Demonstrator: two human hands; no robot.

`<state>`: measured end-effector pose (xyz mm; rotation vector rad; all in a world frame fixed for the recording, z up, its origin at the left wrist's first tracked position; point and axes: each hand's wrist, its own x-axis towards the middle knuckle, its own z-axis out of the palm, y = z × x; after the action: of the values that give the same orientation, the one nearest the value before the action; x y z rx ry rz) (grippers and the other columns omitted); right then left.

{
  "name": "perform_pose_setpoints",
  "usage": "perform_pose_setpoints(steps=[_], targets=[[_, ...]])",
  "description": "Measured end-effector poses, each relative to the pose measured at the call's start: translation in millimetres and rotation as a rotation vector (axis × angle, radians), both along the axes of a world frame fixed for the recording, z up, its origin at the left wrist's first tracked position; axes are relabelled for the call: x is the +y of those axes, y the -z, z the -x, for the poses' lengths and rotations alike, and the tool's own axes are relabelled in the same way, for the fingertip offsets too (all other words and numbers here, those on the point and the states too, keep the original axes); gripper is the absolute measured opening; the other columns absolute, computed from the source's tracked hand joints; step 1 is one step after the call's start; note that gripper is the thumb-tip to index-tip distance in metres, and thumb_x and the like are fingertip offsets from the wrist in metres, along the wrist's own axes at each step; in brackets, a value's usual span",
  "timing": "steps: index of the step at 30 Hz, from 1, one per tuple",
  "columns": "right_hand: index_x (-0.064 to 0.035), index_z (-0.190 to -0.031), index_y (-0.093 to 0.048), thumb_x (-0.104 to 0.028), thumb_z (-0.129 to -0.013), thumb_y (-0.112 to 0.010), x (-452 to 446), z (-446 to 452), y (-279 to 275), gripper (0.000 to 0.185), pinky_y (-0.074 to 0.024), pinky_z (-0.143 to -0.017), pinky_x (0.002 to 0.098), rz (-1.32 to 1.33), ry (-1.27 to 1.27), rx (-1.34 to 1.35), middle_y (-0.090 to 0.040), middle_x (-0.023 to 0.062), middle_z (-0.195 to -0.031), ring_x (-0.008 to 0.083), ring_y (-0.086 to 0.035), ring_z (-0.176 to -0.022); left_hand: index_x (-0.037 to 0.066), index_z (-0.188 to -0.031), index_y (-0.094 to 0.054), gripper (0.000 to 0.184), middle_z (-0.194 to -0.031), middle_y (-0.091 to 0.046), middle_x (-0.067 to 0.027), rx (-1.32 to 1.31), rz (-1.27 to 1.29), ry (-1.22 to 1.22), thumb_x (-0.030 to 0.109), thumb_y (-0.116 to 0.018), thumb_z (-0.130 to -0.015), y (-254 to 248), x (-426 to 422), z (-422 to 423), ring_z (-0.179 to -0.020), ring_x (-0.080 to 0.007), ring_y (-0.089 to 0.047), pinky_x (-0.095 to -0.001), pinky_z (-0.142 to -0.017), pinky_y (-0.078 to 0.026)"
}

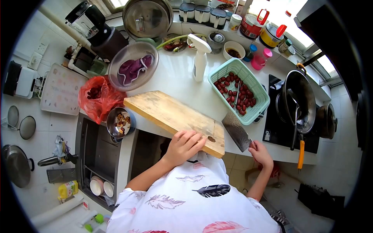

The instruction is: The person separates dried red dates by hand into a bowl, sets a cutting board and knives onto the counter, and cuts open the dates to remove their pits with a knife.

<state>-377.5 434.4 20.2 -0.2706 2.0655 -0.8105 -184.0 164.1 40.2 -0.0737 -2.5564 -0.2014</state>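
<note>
My left hand (185, 146) is closed over the near edge of a wooden cutting board (175, 114), its fingers on top and its thumb hidden. The thick board lies at a slant, its near corner jutting past the counter edge toward my body. Lower right, my right hand (261, 153) is wrapped around the handle of a cleaver (237, 132). The broad dark blade points up and left, close beside the board's right end. Beyond the blade stands a green plastic basket (262, 94) with red dates (243, 97) and a thin metal utensil inside.
Left of the board are a red plastic bag (101, 103), a metal bowl of cut pieces (110, 125) and a clear bowl holding purple cloth (153, 73). A white spray bottle (199, 64) stands behind. The stove with a wok (307, 105) is right; the sink (91, 143) is left.
</note>
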Motion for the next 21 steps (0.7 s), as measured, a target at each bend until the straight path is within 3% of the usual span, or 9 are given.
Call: perform_pose_setpoints(steps=[1,7,11,21], targets=[[-0.0018,-0.088,-0.048,-0.01,-0.08,-0.056,12,-1,-5,0.014,-0.0358,-0.04,0.0284,-0.047,-0.055,0.089,-0.048,0.0049,-0.058,0.0115,-0.044,-0.043,0.014,-0.099,-0.06,0.023,-0.1,-0.059,0.0003,-0.005,-0.004,0.009,0.015,-0.057,-0.076,4,0,-2,-0.093,-0.0151,-0.052,-0.0306,-0.082,-0.036],[-0.0005,-0.084,-0.047,-0.008,-0.078,-0.057,62,-21,-20,0.014,-0.0343,-0.039,0.027,-0.084,0.133,-0.007,-0.049,0.0047,-0.055,0.01,-0.043,-0.041,0.01,-0.105,-0.057,0.029,-0.105,-0.055,-0.0027,-0.085,0.086,0.1,0.013,-0.055,-0.076,35,-8,-9,-0.093,-0.0158,-0.052,-0.0268,-0.082,-0.036],[-0.0005,-0.085,-0.048,-0.007,-0.078,-0.056,65,-37,-29,0.012,-0.033,-0.038,0.026,-0.04,0.194,0.033,-0.048,0.0039,-0.053,0.0094,-0.043,-0.041,0.01,-0.105,-0.059,0.03,-0.108,-0.056,-0.0019,-0.048,0.15,0.143,0.011,-0.056,-0.075,88,-10,-3,-0.093,-0.0148,-0.051,-0.0283,-0.081,-0.038],[0.0003,-0.088,-0.05,-0.007,-0.079,-0.056,42,-36,-43,0.013,-0.0327,-0.038,0.0249,-0.041,0.091,-0.045,-0.048,0.0028,-0.053,0.0083,-0.042,-0.04,0.002,-0.107,-0.056,0.032,-0.118,-0.053,-0.0091,-0.051,0.155,0.224,0.01,-0.051,-0.077,136,-14,28,-0.11,-0.0206,-0.05,-0.0396,-0.095,-0.036]])
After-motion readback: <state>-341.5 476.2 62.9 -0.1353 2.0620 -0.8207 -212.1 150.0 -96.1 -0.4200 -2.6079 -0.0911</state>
